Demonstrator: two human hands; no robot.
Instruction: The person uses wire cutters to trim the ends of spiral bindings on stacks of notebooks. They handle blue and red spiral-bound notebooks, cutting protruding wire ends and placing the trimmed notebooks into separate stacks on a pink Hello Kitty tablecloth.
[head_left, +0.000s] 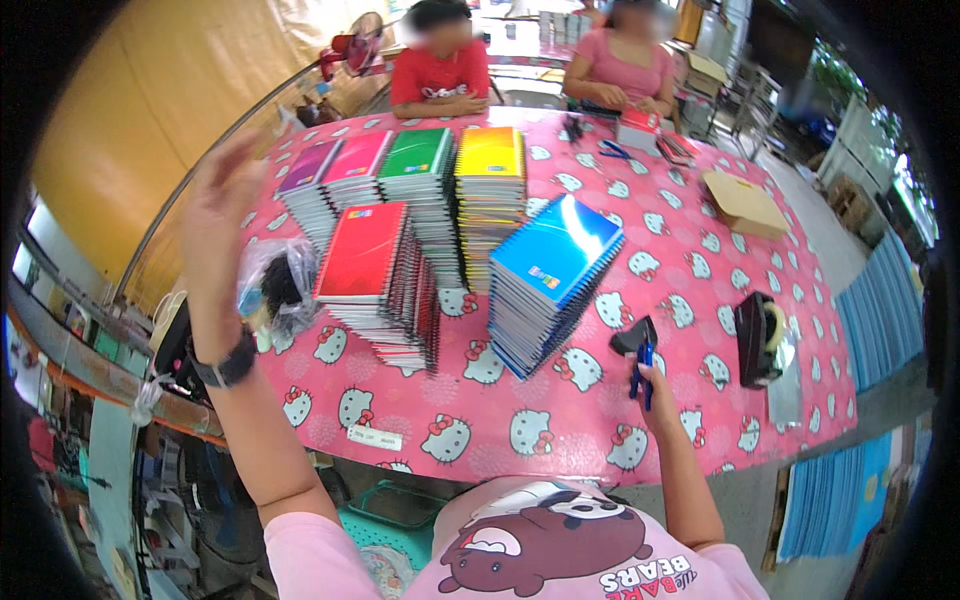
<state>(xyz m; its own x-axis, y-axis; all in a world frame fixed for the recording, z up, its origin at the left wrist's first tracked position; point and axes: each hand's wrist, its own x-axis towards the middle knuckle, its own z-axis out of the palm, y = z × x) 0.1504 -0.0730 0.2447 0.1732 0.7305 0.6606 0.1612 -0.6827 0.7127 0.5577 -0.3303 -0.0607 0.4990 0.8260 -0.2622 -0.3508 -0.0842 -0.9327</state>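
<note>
Right hand (657, 392): fingers closed round the blue-handled pliers (645, 357), near edge of the table (560, 455) side, right of centre. Our grip is low on the tool, handles run through the fist, upper part sticks out past the fingers toward the far edge. Just beyond and left of that end we see a dark object (629, 340); can't tell if it touches the pliers.

Left hand (222, 180): raised by the left edge, motion-blurred, fingers look loose and apart, nothing seen in it. Black band (228, 362) on that wrist.

Nearest stack to our right grip is the blue notebooks (558, 250), left of the pliers and apart from them, spiral-bound, sitting askew mid-table. Red notebooks (365, 252) sit left of blue, toward the left edge. Behind these, toward the far edge, left to right: purple notebooks (311, 167), pink notebooks (358, 157), green notebooks (415, 153), yellow notebooks (490, 153).

Clear plastic bag (305, 310) with dark contents at the left edge, below our left hand. Tape dispenser (755, 345) by the right edge, brown cardboard piece (745, 205) toward the far right corner. Two co-workers (440, 75) at the far edge, well apart from our hands
</note>
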